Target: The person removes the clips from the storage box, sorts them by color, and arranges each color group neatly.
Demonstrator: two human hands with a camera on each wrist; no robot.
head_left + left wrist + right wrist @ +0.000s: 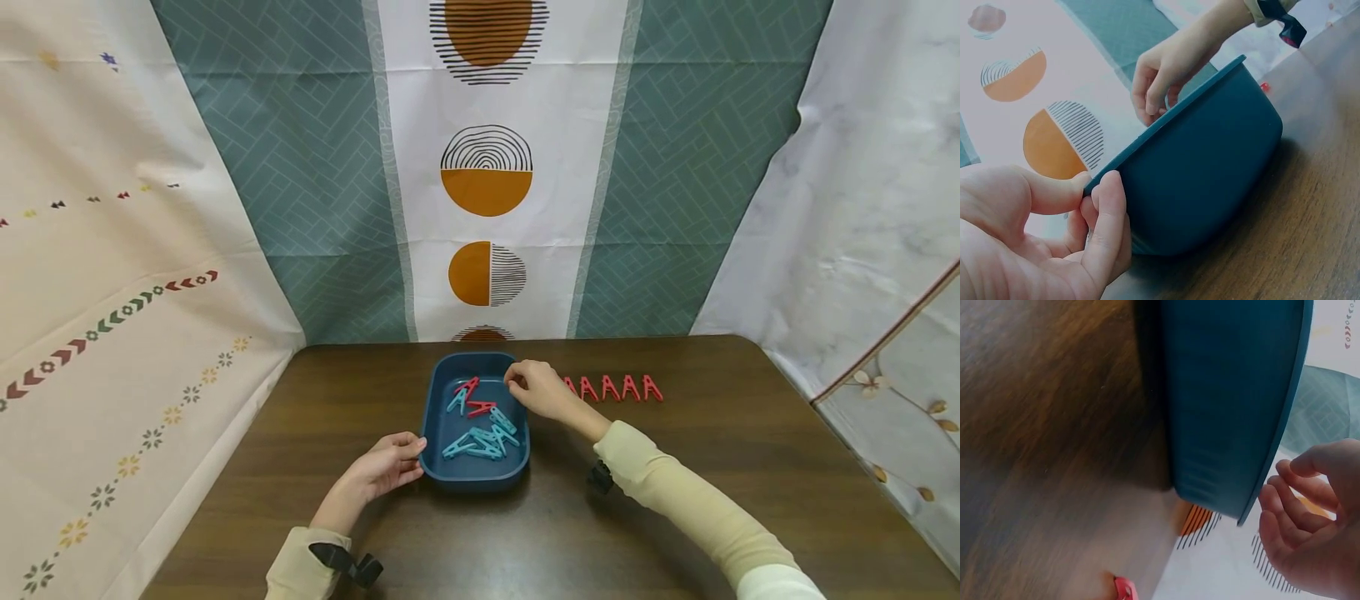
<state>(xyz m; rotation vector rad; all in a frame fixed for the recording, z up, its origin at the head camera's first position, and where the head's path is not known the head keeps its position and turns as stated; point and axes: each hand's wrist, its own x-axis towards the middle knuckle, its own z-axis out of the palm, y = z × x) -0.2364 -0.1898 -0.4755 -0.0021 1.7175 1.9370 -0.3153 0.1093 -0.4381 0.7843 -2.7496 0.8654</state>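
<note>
A blue plastic bin (pixel 476 482) sits on the table with several teal clothespins (pixel 484 442) and a few red clothespins (pixel 482 408) inside. At its left side my left hand (pixel 386 467) pinches the rim between thumb and fingers, which the left wrist view shows up close at the bin wall (pixel 1204 162). Over the right rim hovers my right hand (pixel 542 390), its fingers loosely bent. No clothespin shows between those fingers (pixel 1285 515) in the right wrist view.
Several red clothespins (pixel 630 387) stand in a row on the brown wooden table (pixel 675 467), right of the bin. Behind the table hangs a patterned cloth (pixel 487 292); other cloths (pixel 150 333) drape both sides.
</note>
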